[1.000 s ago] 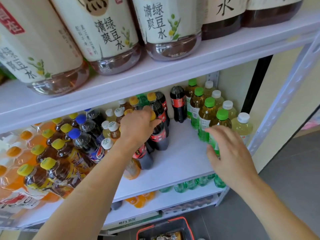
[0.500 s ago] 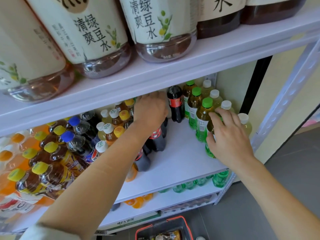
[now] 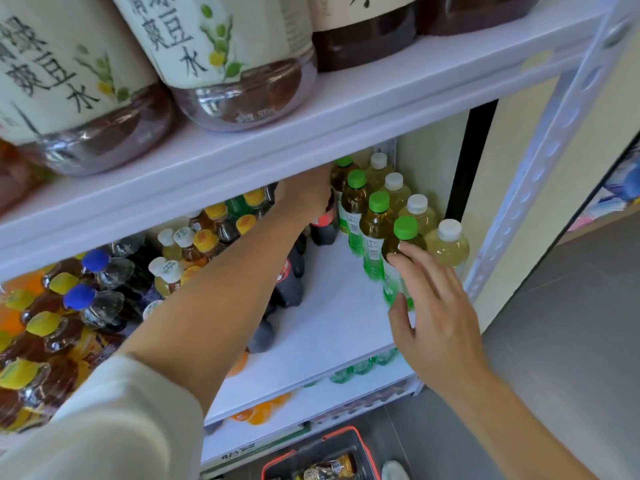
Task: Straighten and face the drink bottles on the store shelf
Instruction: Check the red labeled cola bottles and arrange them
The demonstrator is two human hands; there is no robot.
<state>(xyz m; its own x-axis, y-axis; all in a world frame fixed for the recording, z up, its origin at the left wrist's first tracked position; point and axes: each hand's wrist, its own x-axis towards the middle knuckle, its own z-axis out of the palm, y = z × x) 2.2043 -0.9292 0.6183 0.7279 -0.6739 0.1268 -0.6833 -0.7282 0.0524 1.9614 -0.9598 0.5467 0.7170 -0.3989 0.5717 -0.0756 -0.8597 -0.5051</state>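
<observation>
On the white middle shelf (image 3: 332, 317), a row of green-capped tea bottles (image 3: 375, 230) runs front to back at the right, with white-capped pale bottles (image 3: 448, 244) beside them. My right hand (image 3: 436, 310) is spread against the front green-capped bottle (image 3: 401, 244); index fingertip and thumb touch it and the fingers are fairly straight. My left hand (image 3: 306, 199) reaches far back under the upper shelf and curls over the top of a dark cola bottle (image 3: 323, 228) with a red label. More cola bottles (image 3: 289, 282) stand under my left forearm, partly hidden.
Yellow-, white- and blue-capped bottles (image 3: 86, 299) crowd the shelf's left half. Large tea jugs (image 3: 221, 64) stand on the upper shelf (image 3: 346, 109). A perforated steel upright (image 3: 540, 168) bounds the right side. Below are a lower shelf with green and orange bottles (image 3: 360, 367) and a red-rimmed basket (image 3: 322, 459) on the floor.
My left hand has moved from the near cola bottles to the cola bottle at the back. My right hand has slackened its hold on the front green-capped bottle and slid lower. The camera has moved closer.
</observation>
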